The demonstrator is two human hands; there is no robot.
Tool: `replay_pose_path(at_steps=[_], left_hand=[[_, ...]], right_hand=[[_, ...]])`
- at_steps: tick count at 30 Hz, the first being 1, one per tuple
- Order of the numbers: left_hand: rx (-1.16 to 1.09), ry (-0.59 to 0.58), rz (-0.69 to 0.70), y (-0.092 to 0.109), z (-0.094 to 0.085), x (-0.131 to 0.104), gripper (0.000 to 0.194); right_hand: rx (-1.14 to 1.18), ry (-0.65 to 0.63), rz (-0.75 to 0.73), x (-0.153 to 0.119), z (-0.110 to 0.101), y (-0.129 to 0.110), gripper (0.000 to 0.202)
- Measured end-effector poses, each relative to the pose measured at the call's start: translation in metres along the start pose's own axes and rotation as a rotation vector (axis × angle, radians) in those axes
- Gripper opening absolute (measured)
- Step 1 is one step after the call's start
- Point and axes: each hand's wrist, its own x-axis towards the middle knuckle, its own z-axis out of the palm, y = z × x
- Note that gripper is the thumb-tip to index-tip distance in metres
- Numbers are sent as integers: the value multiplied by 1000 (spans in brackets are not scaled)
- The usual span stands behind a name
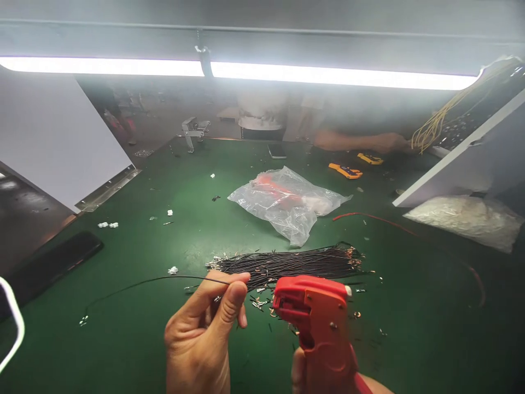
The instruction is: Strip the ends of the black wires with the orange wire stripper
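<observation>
Between thumb and forefinger, my left hand (207, 325) pinches a black wire (158, 277). The wire curves away to the left, with a small metal terminal (83, 320) near its far end. My right hand (298, 369) is closed round the handle of a red pistol-shaped wire stripper (324, 323), low in the view. The stripper's jaw end points left toward my left fingertips; a gap shows between them. Behind both hands lies a bundle of black wires (287, 262), many with metal terminals at the left and bare copper at the right.
A clear plastic bag (295, 219) holds something red. Beyond it are yellow wire strippers (345, 171) and a phone (276, 151). A red wire (381, 219) and another bag (467, 216) lie right. Scraps litter the green table (135, 350). Across it, another person's arm (356, 141) reaches toward yellow wires.
</observation>
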Motion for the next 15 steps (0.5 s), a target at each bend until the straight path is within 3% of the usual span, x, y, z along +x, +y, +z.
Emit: replay_pose_path(at_steps=[7, 11, 15], left_hand=[[-35, 43, -100, -1, -3, -1, 28], [-55, 90, -108, 0, 0, 1, 30], [-87, 117, -175, 3, 3, 3, 33]], right_hand=[[-38, -29, -43, 18, -17, -2, 35], [-26, -100, -2, 26, -15, 12, 55], [-17, -94, 18, 24, -9, 10, 56]])
